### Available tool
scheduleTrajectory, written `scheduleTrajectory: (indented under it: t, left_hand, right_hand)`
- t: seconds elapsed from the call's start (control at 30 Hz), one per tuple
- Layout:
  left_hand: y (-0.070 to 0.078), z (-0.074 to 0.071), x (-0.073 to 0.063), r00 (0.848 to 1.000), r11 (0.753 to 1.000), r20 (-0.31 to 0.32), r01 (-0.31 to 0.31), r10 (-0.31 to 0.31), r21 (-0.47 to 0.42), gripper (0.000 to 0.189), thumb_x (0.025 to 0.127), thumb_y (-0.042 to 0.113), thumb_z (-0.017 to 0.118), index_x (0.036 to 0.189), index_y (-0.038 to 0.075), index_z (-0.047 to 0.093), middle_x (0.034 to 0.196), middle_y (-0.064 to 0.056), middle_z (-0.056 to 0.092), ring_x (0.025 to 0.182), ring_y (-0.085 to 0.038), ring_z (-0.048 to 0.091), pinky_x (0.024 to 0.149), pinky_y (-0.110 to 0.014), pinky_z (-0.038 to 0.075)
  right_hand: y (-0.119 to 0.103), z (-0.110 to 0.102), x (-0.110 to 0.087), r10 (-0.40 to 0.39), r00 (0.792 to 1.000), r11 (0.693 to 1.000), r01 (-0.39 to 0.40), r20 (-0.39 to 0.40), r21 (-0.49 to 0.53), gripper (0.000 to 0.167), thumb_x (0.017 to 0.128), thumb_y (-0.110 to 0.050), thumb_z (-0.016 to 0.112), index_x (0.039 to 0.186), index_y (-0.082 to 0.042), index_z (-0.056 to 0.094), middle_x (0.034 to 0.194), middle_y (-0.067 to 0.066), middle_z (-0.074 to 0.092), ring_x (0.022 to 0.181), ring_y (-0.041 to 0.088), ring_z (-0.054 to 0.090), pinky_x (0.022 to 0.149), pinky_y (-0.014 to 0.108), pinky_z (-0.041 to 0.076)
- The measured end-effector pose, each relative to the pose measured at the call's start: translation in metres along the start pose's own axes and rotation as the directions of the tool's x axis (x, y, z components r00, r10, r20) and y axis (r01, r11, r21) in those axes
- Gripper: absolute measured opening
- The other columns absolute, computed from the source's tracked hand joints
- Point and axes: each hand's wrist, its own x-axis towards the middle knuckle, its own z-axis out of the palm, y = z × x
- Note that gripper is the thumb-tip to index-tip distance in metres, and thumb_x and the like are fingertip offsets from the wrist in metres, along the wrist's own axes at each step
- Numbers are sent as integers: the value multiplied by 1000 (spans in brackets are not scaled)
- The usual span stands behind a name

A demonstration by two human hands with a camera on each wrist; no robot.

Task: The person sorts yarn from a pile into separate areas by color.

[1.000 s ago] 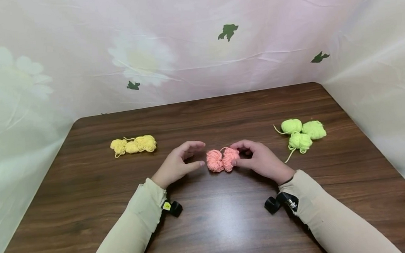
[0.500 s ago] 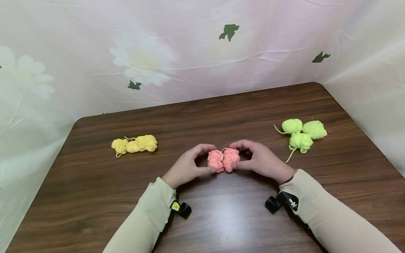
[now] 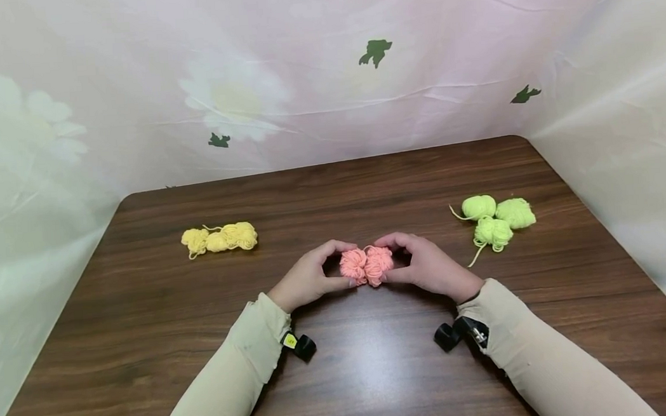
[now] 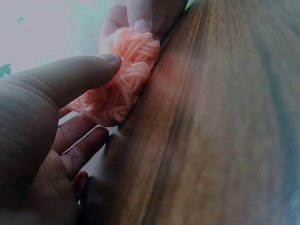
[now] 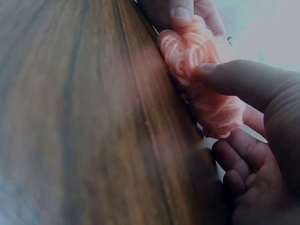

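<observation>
Two small balls of coral-pink yarn sit side by side, pressed together, near the middle of the table. My left hand (image 3: 312,276) pinches the left pink yarn ball (image 3: 352,265) between thumb and fingers. On the other side my right hand (image 3: 428,266) grips the right pink yarn ball (image 3: 378,264) the same way. In the left wrist view the thumb (image 4: 89,75) lies across the pink yarn, close over the wood. The right wrist view has the right thumb (image 5: 234,79) on the yarn, with the other hand's fingertips at its far end.
Yellow yarn balls (image 3: 218,239) lie in a row at the back left of the wooden table (image 3: 117,336). Three lime-green yarn balls (image 3: 493,231) with loose tails are clustered at the right. A floral cloth (image 3: 301,63) hangs behind the table.
My left hand has moved right and taken hold of the left pink yarn ball. The right hand keeps its grip, shifting only slightly. The yellow and green yarn stay put.
</observation>
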Motion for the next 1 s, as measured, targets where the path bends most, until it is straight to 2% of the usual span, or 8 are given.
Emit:
scheduleTrajectory:
  t: [0.13,0.43,0.8,1.0]
  left_hand:
    - [-1,0,1,1000,1000,-4,-4,4,7,50,82,22,85,127,20,63,130,6,63,127,-11,52,110,-36,38]
    - [-2,0,-1,1000,1000,-11,12,-12,18,49,82,26,85,126,22,63,131,9,63,129,-10,51,111,-37,37]
    - [-4,1,-1,1000,1000,-14,12,-11,15,48,83,26,85,125,23,63,129,11,63,127,-7,52,110,-34,38]
    - [-4,1,-1,1000,1000,-19,14,-14,11,47,82,26,85,124,23,63,130,11,63,128,-8,52,110,-36,38]
  right_hand:
    - [0,0,0,17,1000,1000,-17,-21,11,48,79,-20,87,123,-17,68,110,-3,68,102,17,59,92,41,46]
    - [-1,-4,1,31,998,998,-28,-56,59,44,81,-19,86,120,-13,68,103,1,69,95,19,61,85,38,49]
    - [-6,-10,4,62,991,997,-56,-117,57,43,82,-18,84,122,-10,68,108,4,70,98,21,62,87,40,49]
    - [-4,-8,14,80,987,987,-59,-138,151,43,83,-17,83,122,-7,67,108,7,71,97,20,64,84,31,51]
